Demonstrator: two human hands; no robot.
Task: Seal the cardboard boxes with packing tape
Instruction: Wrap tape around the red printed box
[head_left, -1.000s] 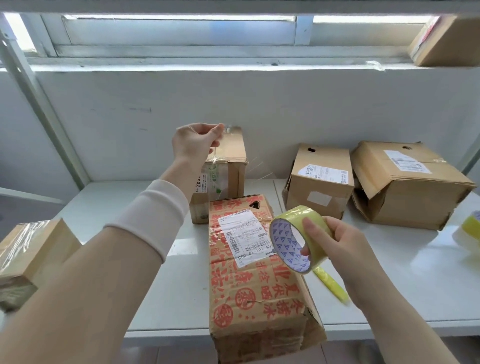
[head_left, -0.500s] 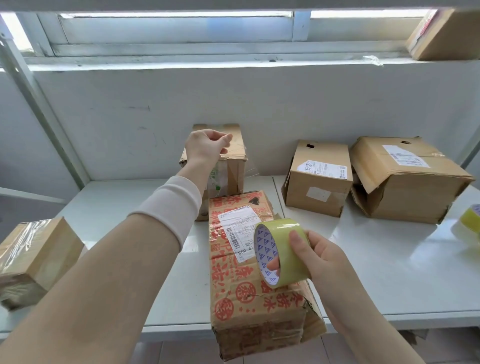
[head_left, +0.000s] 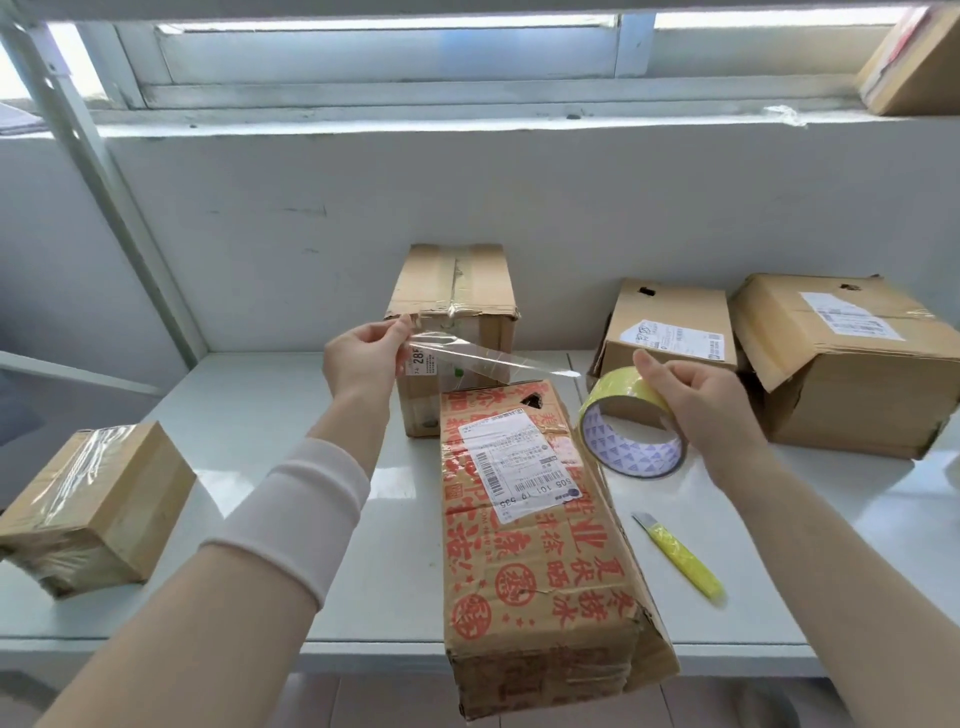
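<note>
Your left hand (head_left: 363, 364) is pinched closed, thumb and fingertips together on the free end of a clear tape strip (head_left: 483, 358), just left of the frame's centre. The strip stretches rightward from that pinch toward the tape roll (head_left: 631, 423); its far end is hard to trace against the white surface. Your right hand (head_left: 698, 400) is wrapped around the roll from above, fingers curled over its yellow outer band, the printed core facing the camera. The roll sits low, at or just above the table (head_left: 260, 415); contact cannot be told.

Directly below the strip, in the centre of the frame, lies the long box with red print (head_left: 535, 545), a white shipping label on its top, its near end hanging over the table's front edge. Behind it, under your left hand, stands a tall brown box (head_left: 457, 291). To the right of the long box a yellow knife (head_left: 680, 556) lies on the table. Two more boxes sit at the right: a small labelled one (head_left: 670, 322) behind the roll and a large one (head_left: 852, 364) at the frame's edge. A tape-wrapped box (head_left: 98, 504) rests at the lower left.
</note>
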